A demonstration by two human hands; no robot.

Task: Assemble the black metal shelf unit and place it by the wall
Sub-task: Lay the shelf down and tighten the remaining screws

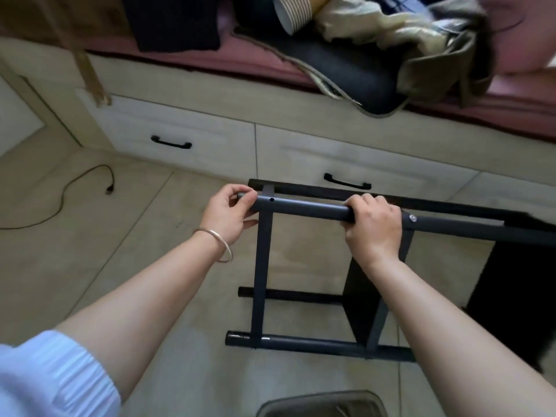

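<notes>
We observe the right hand (373,227) grasping the shelf frame's top tube (304,208); the left hand (227,213) pinches its end.

Shelf frame (301,266) on floor (135,236) before drawers (186,139).
Cable (69,188) lies left; cups (293,12) on bed (240,60) behind.

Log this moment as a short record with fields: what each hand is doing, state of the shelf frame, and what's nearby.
left hand: left hand pinches the end of the top tube
right hand: right hand grips the same tube
frame: black shelf frame partly built, on the tiled floor
behind: drawers under a bench
floor left: black cable
</notes>
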